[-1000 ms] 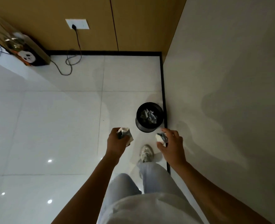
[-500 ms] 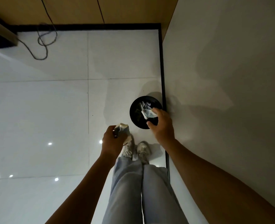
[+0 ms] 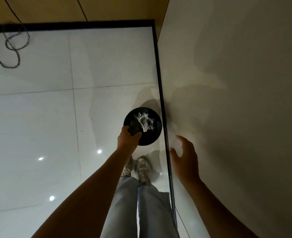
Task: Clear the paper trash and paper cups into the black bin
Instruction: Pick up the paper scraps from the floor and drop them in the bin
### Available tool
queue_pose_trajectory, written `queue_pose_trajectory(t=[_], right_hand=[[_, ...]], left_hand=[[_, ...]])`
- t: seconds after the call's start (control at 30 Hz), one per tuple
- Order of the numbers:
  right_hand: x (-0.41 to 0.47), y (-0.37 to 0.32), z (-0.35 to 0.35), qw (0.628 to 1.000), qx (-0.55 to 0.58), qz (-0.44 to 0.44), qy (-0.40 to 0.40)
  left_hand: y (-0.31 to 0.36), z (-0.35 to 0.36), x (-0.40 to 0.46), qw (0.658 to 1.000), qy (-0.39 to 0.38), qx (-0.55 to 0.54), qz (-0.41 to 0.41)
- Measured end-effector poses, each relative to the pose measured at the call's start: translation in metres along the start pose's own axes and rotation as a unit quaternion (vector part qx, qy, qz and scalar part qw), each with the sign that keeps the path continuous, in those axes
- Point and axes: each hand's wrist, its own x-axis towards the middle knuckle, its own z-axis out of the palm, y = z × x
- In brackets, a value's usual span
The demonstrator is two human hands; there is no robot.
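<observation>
Left hand [image 3: 127,138] was over near rim of black bin [image 3: 154,134], fingers curled round dark, blurred item, likely paper cup [image 3: 134,128]. Right hand [image 3: 184,157] was empty, fingers spread, beside bin near wall. Crumpled paper trash [image 3: 146,121] lay inside bin.

The black bin [image 3: 150,140] stands on the white tile floor [image 3: 38,117], just beside the black skirting strip [image 3: 160,86]. Crumpled paper [image 3: 146,123] lies inside. The left hand [image 3: 127,139] reaches over the bin's rim, gripping a dark, indistinct item. The right hand [image 3: 184,158] hangs beside the bin, fingers spread, holding nothing.
</observation>
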Motion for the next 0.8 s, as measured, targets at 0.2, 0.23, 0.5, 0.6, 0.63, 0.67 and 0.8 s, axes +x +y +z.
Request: queue_pose_trajectory(t=[0.2, 0.23, 0.5, 0.6, 0.63, 0.67, 0.8], right_hand=[[0.004, -0.031, -0.01, 1.0, 0.007, -0.007, -0.025], [0.003, -0.042, -0.012, 0.999, 0.002, -0.025, -0.034], [-0.04, -0.142, -0.01, 0.971, -0.042, -0.18, -0.151], [-0.079, -0.166, 0.004, 0.945, -0.067, -0.24, -0.213], [-0.093, -0.171, 0.008, 0.931, -0.08, -0.265, -0.236], [-0.107, -0.175, 0.013, 0.918, -0.094, -0.292, -0.253], [-0.171, -0.188, 0.031, 0.86, -0.141, -0.371, -0.321]], left_hand=[[-0.006, -0.041, -0.029, 0.999, 0.006, -0.042, -0.012], [-0.009, -0.053, -0.04, 0.998, 0.011, -0.058, -0.004], [-0.031, -0.15, -0.161, 0.981, 0.126, -0.141, 0.037], [-0.056, -0.171, -0.207, 0.965, 0.175, -0.186, 0.057], [-0.067, -0.175, -0.222, 0.958, 0.194, -0.2, 0.062], [-0.079, -0.177, -0.236, 0.951, 0.211, -0.215, 0.062], [-0.137, -0.182, -0.299, 0.915, 0.264, -0.304, 0.032]])
